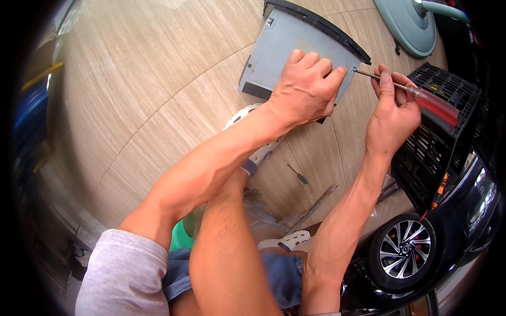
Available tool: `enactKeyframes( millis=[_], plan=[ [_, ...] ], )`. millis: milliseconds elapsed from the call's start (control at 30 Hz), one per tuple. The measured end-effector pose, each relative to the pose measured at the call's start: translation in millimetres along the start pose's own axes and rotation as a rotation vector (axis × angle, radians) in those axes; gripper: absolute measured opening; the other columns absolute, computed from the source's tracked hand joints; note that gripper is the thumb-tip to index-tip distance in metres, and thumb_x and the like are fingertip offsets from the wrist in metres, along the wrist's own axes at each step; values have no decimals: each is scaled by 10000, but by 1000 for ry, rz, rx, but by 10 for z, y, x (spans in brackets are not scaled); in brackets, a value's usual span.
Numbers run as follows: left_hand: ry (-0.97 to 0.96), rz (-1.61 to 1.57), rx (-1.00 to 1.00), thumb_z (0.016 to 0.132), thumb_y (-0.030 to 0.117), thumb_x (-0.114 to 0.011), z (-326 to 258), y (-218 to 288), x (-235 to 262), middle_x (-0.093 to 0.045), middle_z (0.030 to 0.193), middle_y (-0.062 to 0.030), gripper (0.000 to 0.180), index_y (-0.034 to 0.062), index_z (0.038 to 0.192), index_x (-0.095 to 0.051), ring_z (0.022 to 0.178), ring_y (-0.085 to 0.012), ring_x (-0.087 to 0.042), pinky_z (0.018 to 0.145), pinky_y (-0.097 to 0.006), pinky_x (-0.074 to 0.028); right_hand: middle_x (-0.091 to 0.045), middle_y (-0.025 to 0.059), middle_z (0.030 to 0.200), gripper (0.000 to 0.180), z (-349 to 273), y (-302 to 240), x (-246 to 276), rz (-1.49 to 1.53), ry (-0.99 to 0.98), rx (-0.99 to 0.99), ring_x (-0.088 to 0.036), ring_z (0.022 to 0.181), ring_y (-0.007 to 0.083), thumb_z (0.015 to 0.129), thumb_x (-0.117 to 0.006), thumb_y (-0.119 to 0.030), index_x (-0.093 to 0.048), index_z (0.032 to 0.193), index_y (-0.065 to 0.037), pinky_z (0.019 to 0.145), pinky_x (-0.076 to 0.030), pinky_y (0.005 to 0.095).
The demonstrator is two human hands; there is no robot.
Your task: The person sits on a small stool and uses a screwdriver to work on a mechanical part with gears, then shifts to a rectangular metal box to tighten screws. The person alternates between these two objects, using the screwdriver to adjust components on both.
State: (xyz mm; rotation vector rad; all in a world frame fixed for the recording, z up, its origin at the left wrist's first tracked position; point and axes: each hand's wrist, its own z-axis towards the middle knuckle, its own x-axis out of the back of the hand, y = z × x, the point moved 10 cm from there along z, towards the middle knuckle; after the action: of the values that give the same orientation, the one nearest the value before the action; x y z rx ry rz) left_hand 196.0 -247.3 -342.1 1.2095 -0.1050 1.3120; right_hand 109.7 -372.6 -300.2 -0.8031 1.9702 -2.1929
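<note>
Head view: a black crate (458, 95) stands at two o'clock, a car wheel (405, 252) at four. The curled left hand (308, 87), its grip unclear, hides part of a grey metal box (287, 39) at one o'clock, black front (322, 27) facing one. The right hand (392, 113) grips a red-handled screwdriver (436, 106), long axis four-to-ten, tip toward ten at the box's edge.

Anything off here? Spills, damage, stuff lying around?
No spill or damage stands out. One stray: a green-handled screwdriver lies loose on the floor near the white clogs, where it might get stepped on.
</note>
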Motion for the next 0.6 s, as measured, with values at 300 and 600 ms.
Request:
enactKeyframes(
  millis=[300,600],
  plan=[
    [78,-301,211,791,64,-698,-44,-12,320,-563,723,-50,203,72,994,-698,709,-240,-537,671,-356,-412,-684,163,894,188,-165,400,-21,-41,76,-74,-696,748,195,909,-681,-45,-547,976,68,677,-595,291],
    [5,-85,-17,762,99,-718,41,23,46,-582,807,-4,240,140,997,-695,721,-213,-524,652,-354,-375,-602,29,901,255,-349,593,554,295,206,-240,-536,754,109,977,-609,-127,-581,1198,-1,653,-439,252]
  ],
)
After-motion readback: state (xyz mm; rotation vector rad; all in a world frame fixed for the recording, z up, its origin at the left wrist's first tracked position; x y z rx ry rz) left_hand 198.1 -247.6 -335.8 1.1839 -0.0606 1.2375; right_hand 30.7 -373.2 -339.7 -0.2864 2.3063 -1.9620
